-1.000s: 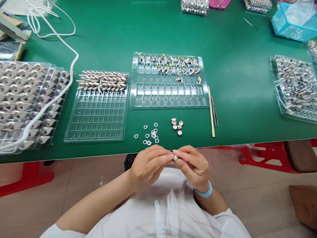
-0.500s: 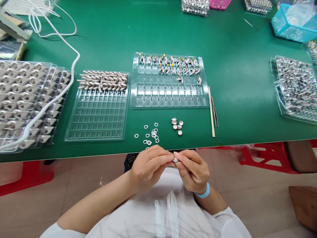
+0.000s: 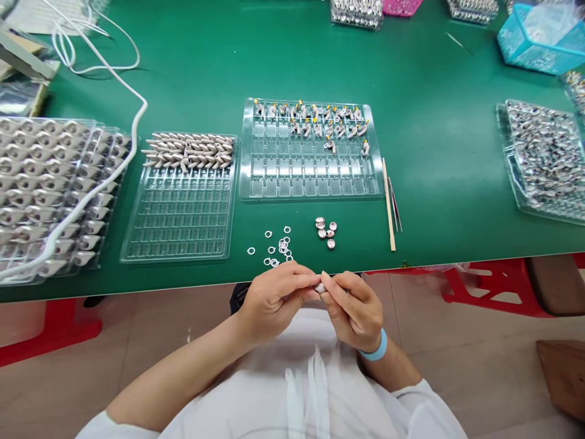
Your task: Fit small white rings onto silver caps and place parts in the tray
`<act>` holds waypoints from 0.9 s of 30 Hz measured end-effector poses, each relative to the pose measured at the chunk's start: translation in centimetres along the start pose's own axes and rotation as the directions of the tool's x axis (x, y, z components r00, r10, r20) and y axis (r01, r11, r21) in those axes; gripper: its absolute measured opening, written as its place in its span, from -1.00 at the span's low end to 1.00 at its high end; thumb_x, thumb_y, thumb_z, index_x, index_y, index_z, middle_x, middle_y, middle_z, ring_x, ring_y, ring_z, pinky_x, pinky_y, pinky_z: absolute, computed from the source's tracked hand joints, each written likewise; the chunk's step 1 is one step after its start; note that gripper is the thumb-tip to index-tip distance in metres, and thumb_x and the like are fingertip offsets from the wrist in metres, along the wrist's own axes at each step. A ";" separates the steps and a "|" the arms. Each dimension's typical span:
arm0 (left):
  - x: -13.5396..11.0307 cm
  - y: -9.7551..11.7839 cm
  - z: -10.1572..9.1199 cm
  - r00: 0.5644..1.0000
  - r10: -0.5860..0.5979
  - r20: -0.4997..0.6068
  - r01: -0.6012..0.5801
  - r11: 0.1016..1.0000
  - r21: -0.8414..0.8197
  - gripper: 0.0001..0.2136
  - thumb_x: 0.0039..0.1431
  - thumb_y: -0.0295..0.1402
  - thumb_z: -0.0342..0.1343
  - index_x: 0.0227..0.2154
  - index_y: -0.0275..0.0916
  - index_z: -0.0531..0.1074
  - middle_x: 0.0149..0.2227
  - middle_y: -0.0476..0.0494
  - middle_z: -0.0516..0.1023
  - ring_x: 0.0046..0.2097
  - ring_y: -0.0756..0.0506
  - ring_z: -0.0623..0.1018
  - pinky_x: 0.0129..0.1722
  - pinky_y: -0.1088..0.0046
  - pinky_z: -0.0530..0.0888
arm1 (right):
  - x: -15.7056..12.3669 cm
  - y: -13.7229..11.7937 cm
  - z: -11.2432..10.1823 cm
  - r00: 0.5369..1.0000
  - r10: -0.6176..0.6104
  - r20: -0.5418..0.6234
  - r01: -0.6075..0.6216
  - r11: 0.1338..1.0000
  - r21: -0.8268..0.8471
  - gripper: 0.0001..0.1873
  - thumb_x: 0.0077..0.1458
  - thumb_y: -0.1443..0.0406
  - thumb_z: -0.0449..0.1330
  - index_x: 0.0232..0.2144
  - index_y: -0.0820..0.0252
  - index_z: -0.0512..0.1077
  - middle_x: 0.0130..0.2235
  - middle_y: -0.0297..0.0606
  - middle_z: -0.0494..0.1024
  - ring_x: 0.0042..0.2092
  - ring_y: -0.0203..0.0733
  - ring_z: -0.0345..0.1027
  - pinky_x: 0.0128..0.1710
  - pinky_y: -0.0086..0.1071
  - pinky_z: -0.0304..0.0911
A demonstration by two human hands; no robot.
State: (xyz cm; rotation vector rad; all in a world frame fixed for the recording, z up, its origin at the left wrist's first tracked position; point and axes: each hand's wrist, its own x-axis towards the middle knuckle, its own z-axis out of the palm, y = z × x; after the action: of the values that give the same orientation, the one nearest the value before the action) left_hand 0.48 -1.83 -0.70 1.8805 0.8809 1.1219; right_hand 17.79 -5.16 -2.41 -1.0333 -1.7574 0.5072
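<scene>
My left hand and my right hand meet fingertip to fingertip just off the near edge of the green table. Between them they pinch a small round metal cap. Both hands are closed on it. On the table just beyond lie several small white rings and a few more round caps. Farther back sits a clear tray with small beige parts in its top rows.
A second clear tray holds beige parts along its top. Stacked full trays and a white cable lie left. A wooden stick and tweezers lie right of centre. More trays and a blue basket stand right.
Both hands have risen slightly toward the table edge, still pinching the small cap between them. Nothing on the table has moved.
</scene>
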 end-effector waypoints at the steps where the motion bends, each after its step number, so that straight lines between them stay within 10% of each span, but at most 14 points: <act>1: 0.1 0.0 0.0 1.000 -0.007 0.007 0.007 1.000 -0.010 -0.82 0.14 -0.58 0.10 -0.22 -0.28 0.48 -0.33 -0.19 0.57 -0.32 -0.02 0.54 -0.35 0.47 0.51 | 0.0 0.0 0.0 1.000 0.001 0.002 -0.001 1.000 0.000 -0.49 0.08 0.50 0.15 0.09 0.16 0.32 -0.27 -0.17 0.47 -0.30 -0.22 0.40 -0.41 -0.36 0.40; 27: -0.4 -0.2 0.0 0.996 -0.078 -0.041 0.077 0.997 -0.020 -0.83 0.09 -0.58 0.16 -0.25 -0.29 0.51 -0.38 -0.15 0.59 -0.35 -0.04 0.55 -0.34 0.44 0.51 | 1.1 0.6 -0.6 0.960 0.135 0.244 -0.183 0.966 0.182 -0.55 0.17 0.43 0.09 0.12 0.15 0.28 -0.21 -0.16 0.47 -0.22 -0.26 0.39 -0.32 -0.37 0.39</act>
State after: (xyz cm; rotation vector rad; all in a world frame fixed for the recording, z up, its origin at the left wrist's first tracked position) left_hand 0.30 -2.06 -1.03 1.7980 0.9555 1.1216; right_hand 18.43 -3.97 -1.97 -1.0067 -1.7856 0.9215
